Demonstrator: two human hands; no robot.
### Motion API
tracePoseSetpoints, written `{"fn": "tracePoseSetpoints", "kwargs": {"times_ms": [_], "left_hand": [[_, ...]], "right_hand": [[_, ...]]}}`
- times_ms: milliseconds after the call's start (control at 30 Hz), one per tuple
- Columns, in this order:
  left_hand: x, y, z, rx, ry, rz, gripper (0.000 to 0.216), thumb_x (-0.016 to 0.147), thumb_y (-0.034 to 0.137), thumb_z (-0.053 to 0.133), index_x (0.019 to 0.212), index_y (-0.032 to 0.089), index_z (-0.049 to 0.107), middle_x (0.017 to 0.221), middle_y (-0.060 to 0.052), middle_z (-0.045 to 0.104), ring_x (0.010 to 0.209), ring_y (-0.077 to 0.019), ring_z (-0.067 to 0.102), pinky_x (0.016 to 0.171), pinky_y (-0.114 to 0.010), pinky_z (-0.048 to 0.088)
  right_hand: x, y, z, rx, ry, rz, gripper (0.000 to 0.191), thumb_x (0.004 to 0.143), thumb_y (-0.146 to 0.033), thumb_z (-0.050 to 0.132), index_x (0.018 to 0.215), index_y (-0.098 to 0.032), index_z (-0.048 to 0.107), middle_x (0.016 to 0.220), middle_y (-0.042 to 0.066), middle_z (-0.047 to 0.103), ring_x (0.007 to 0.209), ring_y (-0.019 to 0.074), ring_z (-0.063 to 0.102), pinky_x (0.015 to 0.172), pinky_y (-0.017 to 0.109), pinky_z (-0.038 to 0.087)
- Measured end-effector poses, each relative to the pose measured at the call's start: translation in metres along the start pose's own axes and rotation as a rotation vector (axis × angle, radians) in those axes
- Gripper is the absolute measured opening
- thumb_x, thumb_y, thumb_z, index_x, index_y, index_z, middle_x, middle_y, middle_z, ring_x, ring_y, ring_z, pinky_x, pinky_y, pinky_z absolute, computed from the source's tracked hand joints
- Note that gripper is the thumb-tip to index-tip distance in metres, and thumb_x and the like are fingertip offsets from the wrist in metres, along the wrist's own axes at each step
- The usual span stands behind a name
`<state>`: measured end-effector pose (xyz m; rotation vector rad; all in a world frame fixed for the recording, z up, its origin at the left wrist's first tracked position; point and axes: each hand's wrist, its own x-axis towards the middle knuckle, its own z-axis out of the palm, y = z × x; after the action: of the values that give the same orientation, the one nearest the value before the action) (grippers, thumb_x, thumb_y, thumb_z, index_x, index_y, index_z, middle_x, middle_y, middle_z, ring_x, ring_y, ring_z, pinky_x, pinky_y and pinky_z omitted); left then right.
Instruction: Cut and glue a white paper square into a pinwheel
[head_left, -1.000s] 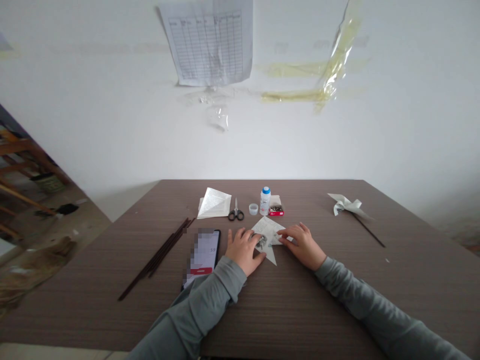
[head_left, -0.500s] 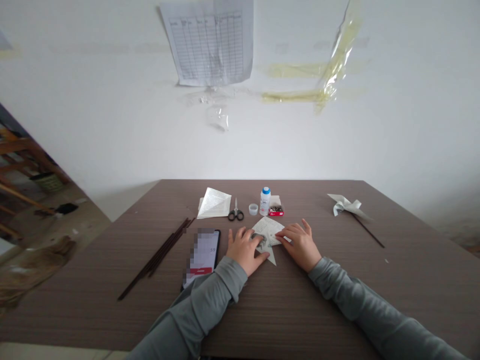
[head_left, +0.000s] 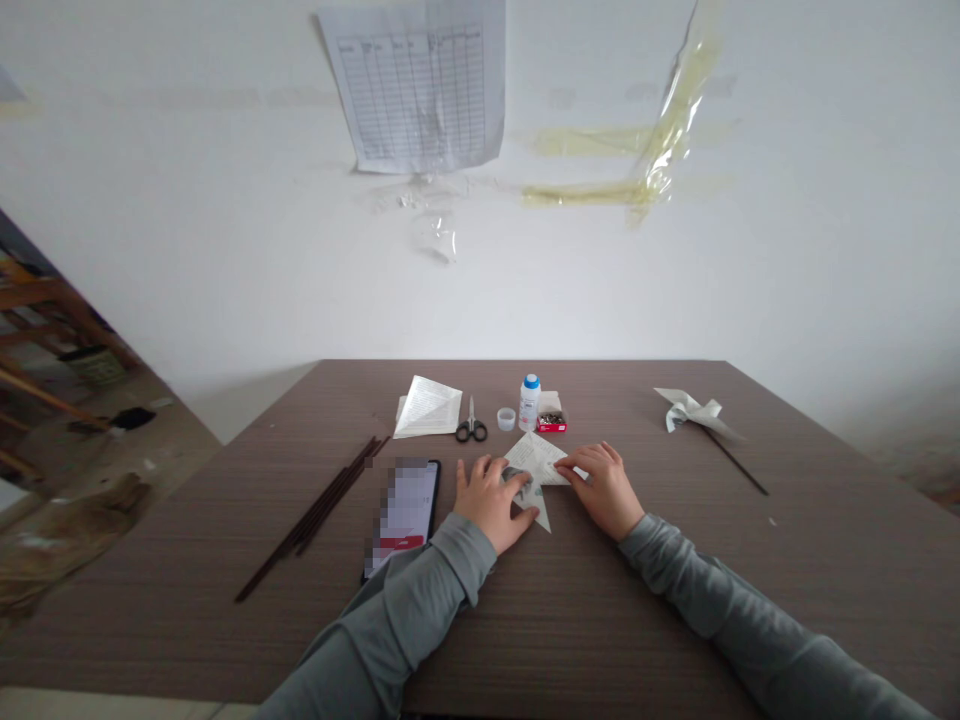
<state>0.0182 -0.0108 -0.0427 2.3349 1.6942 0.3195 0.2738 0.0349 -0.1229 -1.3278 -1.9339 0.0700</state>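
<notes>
A cut sheet of printed paper, with pointed flaps like a pinwheel, lies on the table between my hands. My left hand rests over its left part, thumb and fingers curved around a bent-in flap and holding it against the table. My right hand pinches the paper's right-hand corner between thumb and fingertips. Part of the paper is hidden under my left fingers. One flap points down toward me, past my left thumb.
Behind the paper stand a white bottle with a blue cap, a small clear cup, a red box of small metal pieces and scissors. Folded paper, dark sticks and a phone lie left; a pinwheel on a stick lies right.
My right hand's raised finger has come down toward the others, and the fingertips have shifted slightly on the corner. My left hand stays almost in place.
</notes>
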Motion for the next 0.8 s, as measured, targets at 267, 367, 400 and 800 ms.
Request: {"fn": "tracePoseSetpoints", "kwargs": {"times_ms": [267, 367, 400, 800], "left_hand": [[-0.001, -0.002, 0.002, -0.017, 0.012, 0.012, 0.054, 0.106, 0.033, 0.100, 0.160, 0.035, 0.095, 0.184, -0.017, 0.079, 0.181, -0.0567, 0.060, 0.154, -0.098, 0.032], [-0.001, 0.001, -0.004, -0.040, -0.024, -0.001, 0.053, 0.106, 0.033, 0.099, 0.158, 0.035, 0.096, 0.185, -0.018, 0.078, 0.181, -0.0572, 0.061, 0.153, -0.099, 0.035], [-0.001, 0.002, -0.006, -0.045, -0.027, -0.005, 0.051, 0.106, 0.032, 0.099, 0.157, 0.034, 0.096, 0.185, -0.018, 0.079, 0.181, -0.0570, 0.062, 0.153, -0.099, 0.035], [0.006, 0.013, -0.008, -0.047, -0.045, -0.006, 0.054, 0.102, 0.030, 0.097, 0.156, 0.031, 0.092, 0.176, -0.016, 0.081, 0.180, -0.0519, 0.059, 0.158, -0.093, 0.032]], "right_hand": [[-0.003, 0.002, 0.004, -0.019, -0.024, -0.074, 0.030, 0.122, -0.033, 0.072, 0.109, -0.032, 0.099, 0.111, 0.011, 0.098, 0.116, 0.0373, 0.091, 0.138, 0.074, 0.057], [-0.006, 0.002, 0.006, -0.035, -0.032, -0.114, 0.029, 0.122, -0.031, 0.072, 0.111, -0.033, 0.099, 0.111, 0.010, 0.098, 0.116, 0.0366, 0.091, 0.140, 0.076, 0.056], [-0.006, 0.002, 0.007, -0.041, -0.033, -0.119, 0.029, 0.122, -0.031, 0.072, 0.111, -0.033, 0.099, 0.110, 0.009, 0.098, 0.116, 0.0367, 0.091, 0.141, 0.077, 0.055], [-0.001, -0.007, 0.000, -0.118, -0.111, -0.061, 0.028, 0.122, -0.029, 0.073, 0.111, -0.034, 0.098, 0.112, 0.009, 0.099, 0.121, 0.0375, 0.092, 0.142, 0.077, 0.052]]}}
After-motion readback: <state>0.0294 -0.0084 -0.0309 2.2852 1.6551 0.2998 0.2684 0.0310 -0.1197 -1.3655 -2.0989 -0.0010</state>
